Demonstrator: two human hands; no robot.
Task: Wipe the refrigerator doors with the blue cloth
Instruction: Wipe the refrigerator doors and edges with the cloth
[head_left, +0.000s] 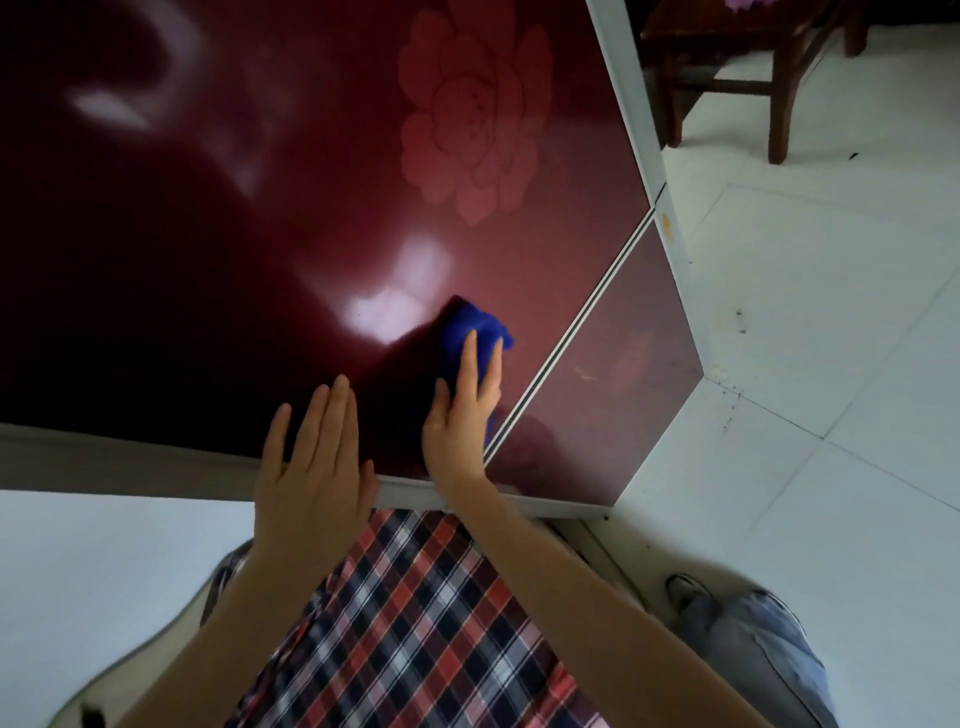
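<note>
I saw right hand (460, 415) flat, fingers straight, pressing blue cloth (470, 325) onto the red refrigerator door (260, 208). Left hand (314, 467) just beside it, flat on the same door, holding nothing. Door seam (566, 343) ran just right of the cloth.

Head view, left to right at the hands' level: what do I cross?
left hand flat on the glossy dark red door → right hand pressing the blue cloth → white seam strip → smaller maroon door panel → white tiled floor

Dim; glare on glossy door (395, 291); wide-angle edge distortion; slight blur.
</note>
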